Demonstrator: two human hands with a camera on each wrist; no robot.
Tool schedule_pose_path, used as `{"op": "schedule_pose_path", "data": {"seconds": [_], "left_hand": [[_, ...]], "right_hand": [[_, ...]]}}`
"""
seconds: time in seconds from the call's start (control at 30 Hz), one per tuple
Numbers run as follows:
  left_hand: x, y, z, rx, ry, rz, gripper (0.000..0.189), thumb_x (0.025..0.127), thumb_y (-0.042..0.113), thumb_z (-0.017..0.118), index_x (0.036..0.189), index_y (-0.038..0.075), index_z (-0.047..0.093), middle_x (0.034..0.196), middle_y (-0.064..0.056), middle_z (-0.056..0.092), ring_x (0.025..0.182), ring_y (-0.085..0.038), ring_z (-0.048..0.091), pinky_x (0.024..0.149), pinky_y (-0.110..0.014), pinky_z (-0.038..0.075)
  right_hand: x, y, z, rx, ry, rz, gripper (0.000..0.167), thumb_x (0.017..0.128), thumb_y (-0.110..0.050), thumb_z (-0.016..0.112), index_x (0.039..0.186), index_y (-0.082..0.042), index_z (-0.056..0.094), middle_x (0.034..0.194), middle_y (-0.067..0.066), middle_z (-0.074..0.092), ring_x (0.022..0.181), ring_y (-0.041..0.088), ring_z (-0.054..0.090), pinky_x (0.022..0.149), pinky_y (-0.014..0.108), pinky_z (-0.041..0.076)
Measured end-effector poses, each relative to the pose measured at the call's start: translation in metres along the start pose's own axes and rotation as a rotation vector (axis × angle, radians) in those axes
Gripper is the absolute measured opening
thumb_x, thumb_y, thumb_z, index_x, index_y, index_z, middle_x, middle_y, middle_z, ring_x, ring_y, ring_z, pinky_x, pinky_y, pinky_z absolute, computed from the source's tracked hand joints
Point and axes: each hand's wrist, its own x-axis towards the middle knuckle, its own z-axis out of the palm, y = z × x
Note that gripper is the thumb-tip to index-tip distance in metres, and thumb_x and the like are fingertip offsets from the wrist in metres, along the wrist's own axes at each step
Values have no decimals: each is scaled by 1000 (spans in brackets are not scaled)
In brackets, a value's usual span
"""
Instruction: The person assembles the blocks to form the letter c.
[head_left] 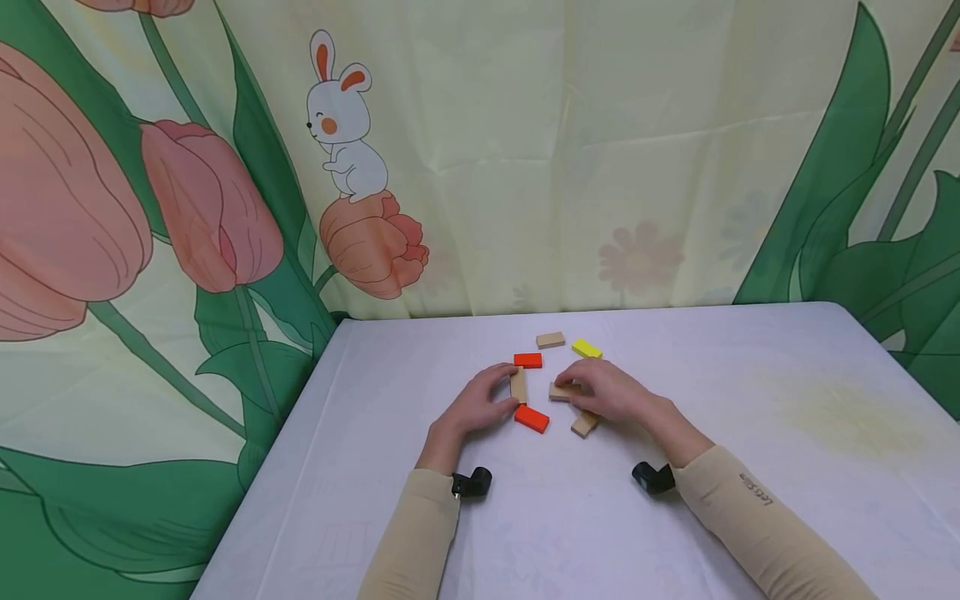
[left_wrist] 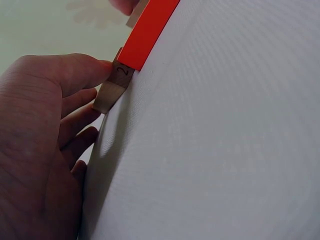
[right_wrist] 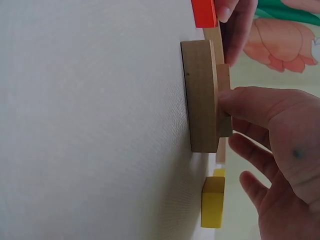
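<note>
My left hand (head_left: pixel 480 402) holds a plain wooden block (head_left: pixel 518 386) by its ends, thumb at the near end and fingertips at the far end. Dark marking like a "2" shows on that wooden block (left_wrist: pixel 114 89) in the left wrist view. One red block (head_left: pixel 528 360) lies just beyond it, another red block (head_left: pixel 532 418) at its near end. To the right, my right hand (head_left: pixel 609 392) pinches a second wooden block (head_left: pixel 558 392), partly hidden by the fingers. Just below this hand lies a third wooden block (head_left: pixel 585 424), large in front of the thumb in the right wrist view.
Farther back on the white-covered table (head_left: pixel 750 500) lie another wooden block (head_left: pixel 551 339) and a yellow block (head_left: pixel 587 348), the latter close beyond my right hand. A printed curtain (head_left: pixel 510 167) hangs behind the table's back edge.
</note>
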Motion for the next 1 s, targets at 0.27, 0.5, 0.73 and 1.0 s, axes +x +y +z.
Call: {"op": "schedule_pose_path", "data": {"seconds": [0.27, 0.5, 0.73, 1.0], "left_hand": [[-1, 2, -1, -12, 1, 6, 56, 94, 28, 67, 148, 19, 52, 154, -4, 44, 143, -24, 37, 116, -48, 31], [-2, 2, -2, -25, -4, 7, 57, 94, 28, 67, 148, 19, 52, 155, -4, 44, 143, -25, 36, 116, -48, 31], [-2, 1, -1, -12, -4, 10, 57, 94, 28, 66, 148, 19, 52, 155, -3, 44, 144, -25, 36, 116, -47, 31], [-1, 0, 0, -4, -3, 19, 57, 94, 28, 66, 148, 18, 52, 155, -4, 44, 143, -25, 37, 116, -47, 31]], "right_hand": [[-5, -7, 2, 23, -20, -35, 29, 92, -9, 73, 121, -10, 73, 118, 1, 69, 114, 25, 61, 100, 48, 49], [-12, -7, 5, 2, -23, -115, 28, 91, -6, 73, 119, -9, 73, 116, 0, 69, 112, 25, 61, 98, 48, 50], [-17, -7, 6, -20, -31, -162, 26, 91, -6, 73, 117, -9, 74, 113, -1, 69, 109, 25, 62, 96, 48, 51], [-26, -13, 6, -14, -57, -105, 26, 92, -8, 72, 118, -11, 74, 114, -3, 68, 110, 23, 60, 97, 46, 51]]}}
